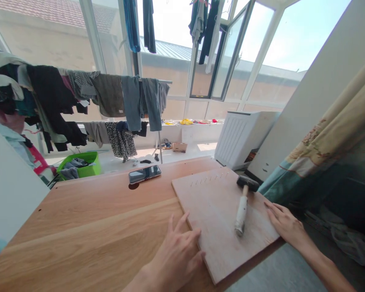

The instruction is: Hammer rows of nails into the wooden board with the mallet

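Note:
A thin wooden board point(214, 221) with a row of nails near its far edge lies on a large wooden table point(94, 227). My left hand point(178, 253) lies flat and open, fingers spread, against the board's left edge. The fingers of my right hand point(284, 223) are stretched out on the board's right edge, holding nothing. A hammer point(242, 205) with a black head and a pale handle rests on the board between my hands, untouched.
A smartphone point(144, 174) lies on the table's far side beside a round hole. Behind stand a laundry rack point(109, 97) full of clothes, a green basket point(80, 164), a white appliance point(241, 136) and a curtain point(334, 150) at right.

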The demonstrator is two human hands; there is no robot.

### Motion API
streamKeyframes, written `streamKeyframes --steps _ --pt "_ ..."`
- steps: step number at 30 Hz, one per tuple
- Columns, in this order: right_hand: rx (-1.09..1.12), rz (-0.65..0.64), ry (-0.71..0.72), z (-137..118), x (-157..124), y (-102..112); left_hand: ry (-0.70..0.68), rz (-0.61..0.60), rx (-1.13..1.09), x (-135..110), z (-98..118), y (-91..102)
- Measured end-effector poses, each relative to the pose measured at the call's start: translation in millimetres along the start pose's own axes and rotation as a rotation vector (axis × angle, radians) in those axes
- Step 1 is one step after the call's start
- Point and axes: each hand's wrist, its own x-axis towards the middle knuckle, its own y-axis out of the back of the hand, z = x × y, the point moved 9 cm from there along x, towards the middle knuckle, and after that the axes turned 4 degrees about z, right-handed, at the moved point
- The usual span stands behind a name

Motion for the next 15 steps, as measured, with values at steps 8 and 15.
streamKeyframes --steps 8,15 --pt "0.050 -0.081 0.098 -41.9 -22.8 1.4 -0.129 0.289 0.215 -50.1 -10.7 23.5" --pt "0.159 -0.126 0.424 -143.3 -88.8 22.3 0.060 0.622 0.445 -169.3 -50.2 68.8"
